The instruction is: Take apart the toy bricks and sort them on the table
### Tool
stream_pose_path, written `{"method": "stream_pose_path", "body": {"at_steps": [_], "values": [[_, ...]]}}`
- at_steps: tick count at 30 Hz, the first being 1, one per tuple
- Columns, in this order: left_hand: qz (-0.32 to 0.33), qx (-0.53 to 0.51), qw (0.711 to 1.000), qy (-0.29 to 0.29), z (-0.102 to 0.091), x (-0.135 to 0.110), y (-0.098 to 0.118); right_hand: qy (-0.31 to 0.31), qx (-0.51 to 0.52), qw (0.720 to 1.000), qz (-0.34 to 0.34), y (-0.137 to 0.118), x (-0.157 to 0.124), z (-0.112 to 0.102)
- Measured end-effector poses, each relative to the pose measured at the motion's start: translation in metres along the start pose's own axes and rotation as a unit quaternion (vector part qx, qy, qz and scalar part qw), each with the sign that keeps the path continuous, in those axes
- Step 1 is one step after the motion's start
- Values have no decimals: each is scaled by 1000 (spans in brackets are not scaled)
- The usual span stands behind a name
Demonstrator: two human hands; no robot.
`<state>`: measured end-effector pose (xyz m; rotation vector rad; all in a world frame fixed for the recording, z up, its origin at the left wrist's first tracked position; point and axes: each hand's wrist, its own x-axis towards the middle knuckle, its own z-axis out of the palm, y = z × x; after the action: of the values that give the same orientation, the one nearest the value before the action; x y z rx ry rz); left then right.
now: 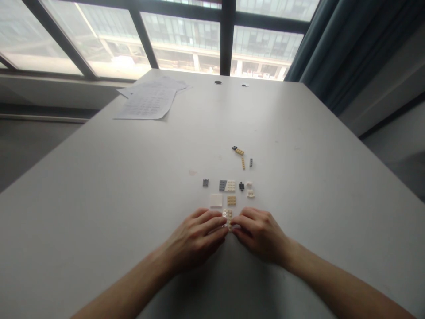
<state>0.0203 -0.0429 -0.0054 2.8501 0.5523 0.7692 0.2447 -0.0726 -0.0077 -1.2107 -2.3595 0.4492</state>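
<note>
Both my hands meet near the front of the white table around a small group of cream and tan studded toy bricks. From the left, the fingers of my left hand close against the bricks' side. My right hand pinches their right edge with thumb and forefinger. The fingertips cover part of the bricks. Just beyond lie a smooth white tile and a tan plate. Behind these are a grey plate touching a cream plate.
A small grey piece lies left. To the right are a black piece and a white piece. Farther off sit tan bricks and a grey brick. Paper sheets rest at the table's far left, before the window.
</note>
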Motion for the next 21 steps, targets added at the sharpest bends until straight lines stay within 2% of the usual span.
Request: {"method": "stream_pose_path", "body": {"at_steps": [21], "values": [[-2, 7, 1000, 4, -2, 1, 2, -6, -3, 1000, 6, -1, 2, -2]]}}
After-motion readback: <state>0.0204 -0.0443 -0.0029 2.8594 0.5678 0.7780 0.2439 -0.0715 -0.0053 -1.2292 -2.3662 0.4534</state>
